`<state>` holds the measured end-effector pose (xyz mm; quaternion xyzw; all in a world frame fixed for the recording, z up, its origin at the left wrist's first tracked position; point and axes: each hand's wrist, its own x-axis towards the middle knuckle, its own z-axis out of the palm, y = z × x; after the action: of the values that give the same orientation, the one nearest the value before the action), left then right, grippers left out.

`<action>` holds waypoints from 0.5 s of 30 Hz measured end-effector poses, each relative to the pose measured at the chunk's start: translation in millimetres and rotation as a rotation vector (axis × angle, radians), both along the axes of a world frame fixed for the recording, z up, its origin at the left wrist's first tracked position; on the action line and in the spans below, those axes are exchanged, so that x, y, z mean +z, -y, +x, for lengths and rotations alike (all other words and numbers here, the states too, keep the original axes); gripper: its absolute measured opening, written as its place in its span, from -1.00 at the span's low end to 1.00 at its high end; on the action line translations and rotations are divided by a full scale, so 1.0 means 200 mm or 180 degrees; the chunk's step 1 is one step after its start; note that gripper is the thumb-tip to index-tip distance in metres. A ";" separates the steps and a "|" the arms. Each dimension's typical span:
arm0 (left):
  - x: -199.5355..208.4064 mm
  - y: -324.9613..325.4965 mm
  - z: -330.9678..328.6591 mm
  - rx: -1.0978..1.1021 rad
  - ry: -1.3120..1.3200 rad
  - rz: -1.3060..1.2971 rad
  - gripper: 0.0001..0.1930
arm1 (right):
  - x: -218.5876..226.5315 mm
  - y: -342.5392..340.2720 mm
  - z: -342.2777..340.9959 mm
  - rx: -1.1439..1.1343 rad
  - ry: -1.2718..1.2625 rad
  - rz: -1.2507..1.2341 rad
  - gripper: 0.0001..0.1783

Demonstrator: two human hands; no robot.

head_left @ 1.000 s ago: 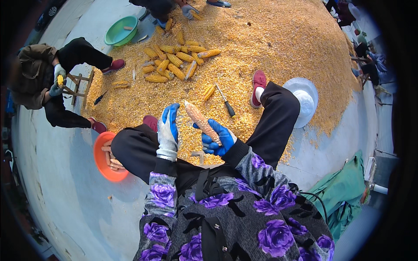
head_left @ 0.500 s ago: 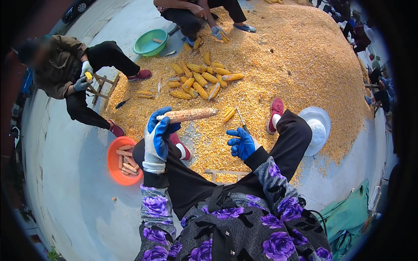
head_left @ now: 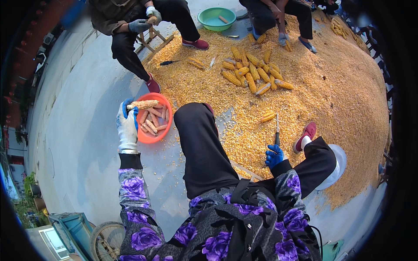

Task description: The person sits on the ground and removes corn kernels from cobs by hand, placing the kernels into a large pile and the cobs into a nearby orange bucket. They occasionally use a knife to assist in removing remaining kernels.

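Observation:
At the left, a stripped corn cob (head_left: 143, 104) is gripped in my left hand (head_left: 127, 124), which wears a white glove with blue fingers. It is over the upper edge of an orange basin (head_left: 149, 138) that holds several bare cobs (head_left: 151, 125). My right hand (head_left: 274, 155), gloved in blue, is closed round the dark handle of a screwdriver (head_left: 277, 130) whose thin shaft points away from me. Beside the shaft, a short yellow ear of corn (head_left: 267, 117) lies on the loose kernels (head_left: 244, 143). A pile of yellow ears (head_left: 254, 71) rests farther off.
Two people sit across from me, one gripping a cob in gloved hands (head_left: 146, 22), the other's hand (head_left: 283, 38) by an ear. A green basin (head_left: 216, 19) stands between them. Another dark-handled tool (head_left: 167, 62) lies on the kernels. A white hat-like thing (head_left: 334, 167) is beside my right knee.
My left hand has carried the bare cob left, from in front of me to over the orange basin. The view has swung left. My right hand stays low with the screwdriver, whose shaft is more upright in view.

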<state>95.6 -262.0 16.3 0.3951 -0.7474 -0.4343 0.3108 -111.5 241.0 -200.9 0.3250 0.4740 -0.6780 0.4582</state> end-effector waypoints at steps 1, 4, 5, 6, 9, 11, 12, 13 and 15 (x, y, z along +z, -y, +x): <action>-0.05 0.10 0.06 0.0053 0.0455 -0.0150 -0.65 | -0.01 0.00 0.00 0.0043 -0.0012 -0.0014 -0.58; -0.12 0.17 0.03 0.0326 0.1619 -0.1761 -0.50 | -0.06 0.00 -0.02 0.0116 -0.0045 -0.0018 -0.58; -0.08 0.15 -0.07 0.0336 0.1576 -0.1665 -0.45 | -0.08 -0.02 -0.04 0.0088 -0.0068 0.0021 -0.57; -0.04 0.12 -0.17 0.0250 0.1292 -0.1541 -0.47 | -0.07 -0.01 -0.04 0.0146 -0.0057 0.0029 -0.56; 0.11 -0.11 -0.56 -0.0203 0.0572 -0.0811 -0.55 | -0.11 0.05 -0.08 0.0349 0.0092 0.0146 -0.57; 0.14 -0.31 -0.83 -0.0654 0.0604 -0.0636 -0.59 | -0.11 0.11 -0.09 0.0655 -0.0183 0.0680 -0.60; 0.11 -0.39 -0.95 -0.1111 0.0348 -0.0751 -0.65 | -0.08 0.15 -0.10 0.0833 -0.0333 0.0897 -0.62; 0.11 -0.50 -1.07 -0.1497 0.0568 -0.0986 -0.64 | -0.06 0.18 -0.11 0.1016 -0.0475 0.1117 -0.64; -0.01 -0.66 -1.29 -0.2071 0.0820 -0.1260 -0.63 | -0.11 0.20 -0.18 0.1535 -0.0871 0.1614 -0.64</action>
<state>-162.7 -130.4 13.6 0.1216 -0.9355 -0.3046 0.1310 -147.2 201.6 -222.6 0.2136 0.7466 -0.4488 0.4422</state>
